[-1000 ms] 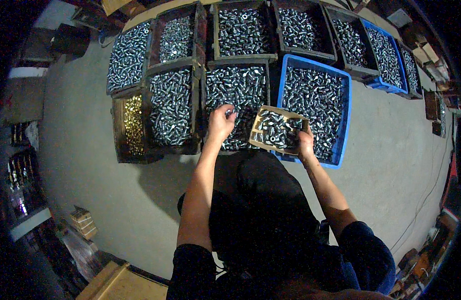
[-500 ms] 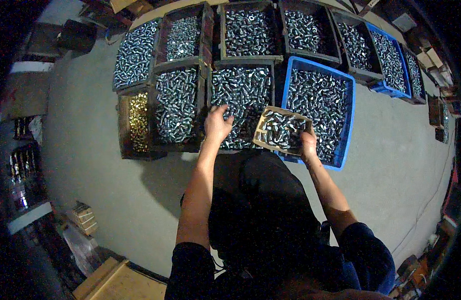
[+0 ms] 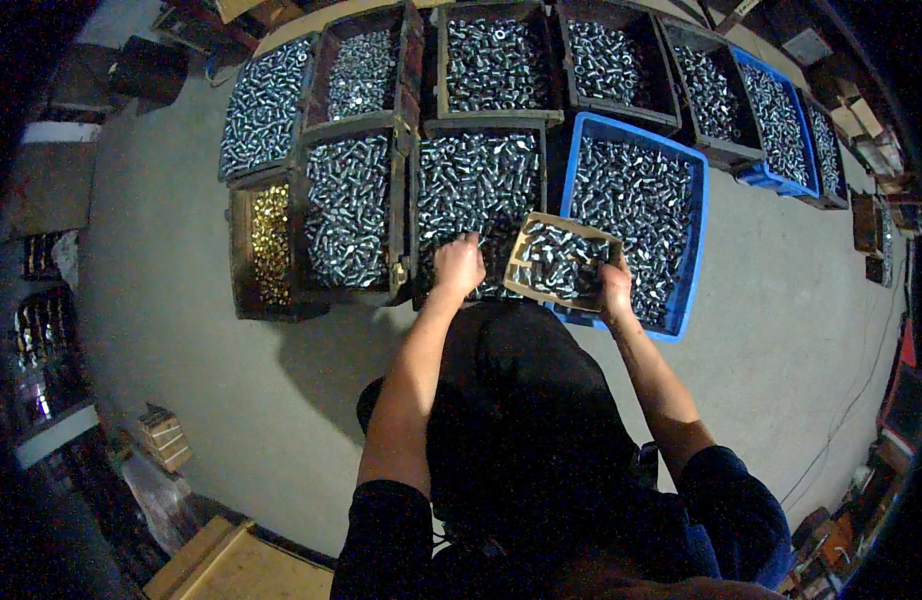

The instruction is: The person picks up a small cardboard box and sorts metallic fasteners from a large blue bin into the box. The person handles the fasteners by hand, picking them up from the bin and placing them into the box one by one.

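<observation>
My right hand (image 3: 615,286) grips the right side of a small open cardboard box (image 3: 514,277), which holds a loose layer of silvery metal fittings (image 3: 559,256). The cardboard box is tilted and overlaps the left part of a blue plastic crate (image 3: 697,240) full of similar fittings. Over the near part of a dark bin (image 3: 544,165) heaped with fittings, my left hand (image 3: 461,265) has its fingers drawn together, pointing down at the pieces. Whatever lies between those fingertips is too small to tell.
A bin of brass-coloured pieces (image 3: 272,240) stands at the left beside another bin of silvery fittings (image 3: 349,215). Several more filled bins form a row behind, among them a second blue crate (image 3: 807,150) at the right. A wooden surface (image 3: 251,570) lies at lower left.
My left hand has moved right and nearer to me over the bin, and its spread fingers have drawn together. The right hand and cardboard box have hardly moved.
</observation>
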The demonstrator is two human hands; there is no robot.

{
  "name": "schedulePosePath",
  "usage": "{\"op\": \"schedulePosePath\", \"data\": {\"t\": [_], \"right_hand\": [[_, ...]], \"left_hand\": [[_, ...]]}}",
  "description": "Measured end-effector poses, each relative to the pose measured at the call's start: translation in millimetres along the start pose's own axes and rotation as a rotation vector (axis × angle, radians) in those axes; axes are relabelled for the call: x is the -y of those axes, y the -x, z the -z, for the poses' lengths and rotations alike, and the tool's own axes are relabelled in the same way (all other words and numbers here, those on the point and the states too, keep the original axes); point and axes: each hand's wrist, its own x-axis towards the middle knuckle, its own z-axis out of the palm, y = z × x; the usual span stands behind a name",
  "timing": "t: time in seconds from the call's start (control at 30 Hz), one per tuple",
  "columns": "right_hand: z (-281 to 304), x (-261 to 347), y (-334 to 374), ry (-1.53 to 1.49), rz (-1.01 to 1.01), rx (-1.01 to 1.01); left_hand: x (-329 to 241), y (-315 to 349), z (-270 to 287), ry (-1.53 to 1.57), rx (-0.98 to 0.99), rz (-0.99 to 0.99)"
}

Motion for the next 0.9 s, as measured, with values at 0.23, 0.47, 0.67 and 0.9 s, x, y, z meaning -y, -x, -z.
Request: {"op": "schedulePosePath", "data": {"t": [0.23,0.47,0.67,0.9], "right_hand": [[-9,3,5,-0.050,-0.021,-0.019],[-23,13,11,-0.025,-0.020,-0.085],[-20,15,13,-0.029,-0.047,-0.081],[-13,5,5,0.007,0.011,-0.069]], "left_hand": [[-3,-19,9,0.075,-0.236,0.125],[-11,-29,4,-0.110,-0.069,0.131],[-11,-40,3,-0.130,-0.142,0.189],[-1,-39,12,0.041,0.057,0.298]]}}
